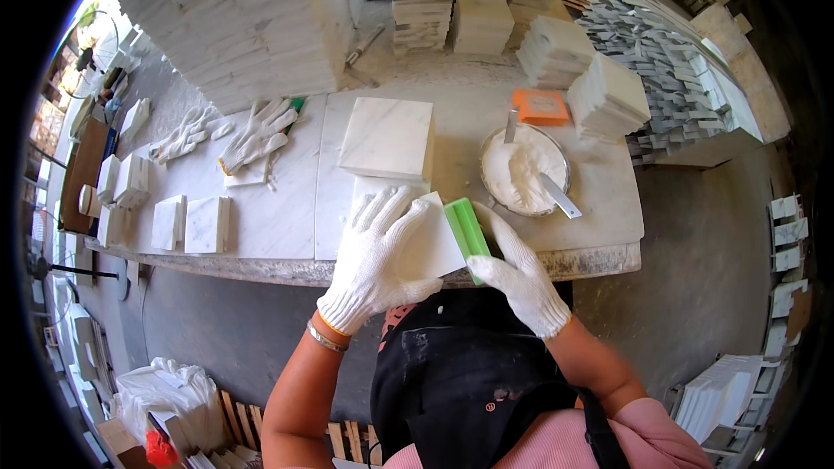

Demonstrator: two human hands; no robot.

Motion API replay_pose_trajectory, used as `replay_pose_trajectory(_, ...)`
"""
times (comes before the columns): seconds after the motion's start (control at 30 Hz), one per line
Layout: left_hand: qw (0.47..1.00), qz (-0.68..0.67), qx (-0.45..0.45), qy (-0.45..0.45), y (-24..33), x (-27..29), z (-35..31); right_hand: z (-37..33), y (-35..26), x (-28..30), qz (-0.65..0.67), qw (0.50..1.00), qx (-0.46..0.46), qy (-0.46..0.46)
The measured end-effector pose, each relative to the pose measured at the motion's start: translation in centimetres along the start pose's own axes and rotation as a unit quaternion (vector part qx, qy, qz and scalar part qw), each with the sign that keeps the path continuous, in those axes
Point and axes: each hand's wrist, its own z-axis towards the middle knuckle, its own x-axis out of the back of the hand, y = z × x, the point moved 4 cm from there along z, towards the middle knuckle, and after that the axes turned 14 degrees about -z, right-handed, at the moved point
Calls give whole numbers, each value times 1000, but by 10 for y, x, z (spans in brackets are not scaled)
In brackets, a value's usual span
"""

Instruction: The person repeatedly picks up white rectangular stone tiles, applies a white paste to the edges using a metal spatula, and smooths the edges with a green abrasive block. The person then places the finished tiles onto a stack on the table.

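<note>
In a white knit glove, my left hand point(378, 247) lies on a white marble tile point(437, 247) at the table's front edge, its fingers stretched out. My right hand point(514, 269), gloved the same way, is closed around a green sanding block point(467, 234). The block stands along the tile's right edge; whether it touches that edge I cannot tell. Just beyond my left hand sits a stack of square white marble tiles point(385, 136). To the right is a round bowl of white paste point(502, 172), with a putty knife point(559, 195) resting in it.
An orange block point(539, 108) lies behind the bowl. More tile stacks point(611, 97) stand at the right and back, and a tall one point(234, 17) rises at the back left. Spare gloves point(257, 135) and small tile piles point(207, 225) lie on the table's left half.
</note>
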Motion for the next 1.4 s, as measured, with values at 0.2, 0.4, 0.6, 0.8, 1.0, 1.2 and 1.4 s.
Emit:
replay_pose_trajectory(0.2,1000,4,-22,2,6,3,4,3,19,-12,47,999,6,13)
replay_pose_trajectory(0.4,1000,-2,-23,14,5,2,3,-14,5,-8,111,994,-16,-8)
replay_pose_trajectory(0.6,999,24,-23,15,5,0,3,11,14,-8,-72,996,44,38)
replay_pose_trajectory(0.8,1000,10,-11,10,3,-1,2,4,-2,-4,-223,965,127,51)
replay_pose_trajectory(1.0,1000,9,-14,-4,2,-1,4,20,1,-8,-303,924,198,124)
replay_pose_trajectory(1.2,999,36,10,-18,-1,-5,-2,15,3,9,-256,952,137,97)
replay_pose_trajectory(1.4,998,52,11,-24,8,-3,1,-51,5,108,-141,930,59,333)
